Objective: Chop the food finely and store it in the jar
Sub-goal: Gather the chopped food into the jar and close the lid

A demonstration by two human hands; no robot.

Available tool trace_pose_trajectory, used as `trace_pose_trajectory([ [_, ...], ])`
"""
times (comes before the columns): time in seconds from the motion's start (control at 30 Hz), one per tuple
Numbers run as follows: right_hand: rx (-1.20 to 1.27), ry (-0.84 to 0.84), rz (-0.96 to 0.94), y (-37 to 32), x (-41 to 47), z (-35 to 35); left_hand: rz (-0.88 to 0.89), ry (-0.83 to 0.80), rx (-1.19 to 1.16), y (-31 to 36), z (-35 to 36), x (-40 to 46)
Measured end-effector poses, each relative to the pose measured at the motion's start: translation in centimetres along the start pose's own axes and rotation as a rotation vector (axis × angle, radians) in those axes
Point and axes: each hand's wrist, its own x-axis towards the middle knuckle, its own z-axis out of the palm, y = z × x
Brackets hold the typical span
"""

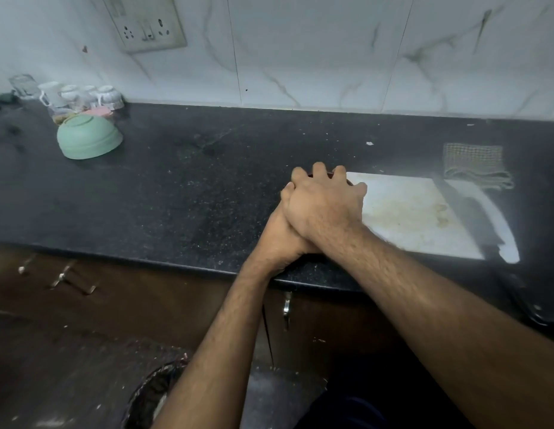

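My right hand lies over my left hand at the left edge of a white cutting board. Both hands cover a small jar, of which only a dark red rim of the lid shows between the right fingers. The right fingers curl over the lid from above; the left hand wraps the jar's side underneath. The jar's contents are hidden. Yellowish smears and a few scraps of food remain on the board. A broad knife lies along the board's right edge.
The black stone counter carries an upturned green bowl, white cups and a glass at the back left. A folded mesh cloth lies behind the knife. A bin stands on the floor below.
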Motion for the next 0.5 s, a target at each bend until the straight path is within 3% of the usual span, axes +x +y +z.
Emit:
trace_pose_trajectory([
  [0.1,0.025,-0.115,0.117,-1.0,0.5,-0.5,-0.021,-0.011,0.031,0.1,-0.2,-0.2],
  [0.17,0.063,-0.204,0.079,-0.6,0.9,-1.0,-0.037,-0.035,0.044,-0.1,-0.3,-0.1],
  [0.23,0.124,-0.346,-0.076,0.9,1.3,-2.4,-0.049,-0.043,0.033,0.0,-0.3,0.0],
  [0.33,0.106,-0.51,-0.532,4.1,2.8,-4.5,-0.06,-0.049,-0.012,0.1,-0.5,-0.1],
  [0.43,0.086,-0.384,-0.815,6.3,3.3,-3.6,-0.044,-0.065,0.034,-0.6,-0.5,0.0],
  [0.5,0.113,-0.239,-0.787,6.4,2.8,-2.2,-0.027,-0.059,0.05,-0.7,-0.4,0.3],
])
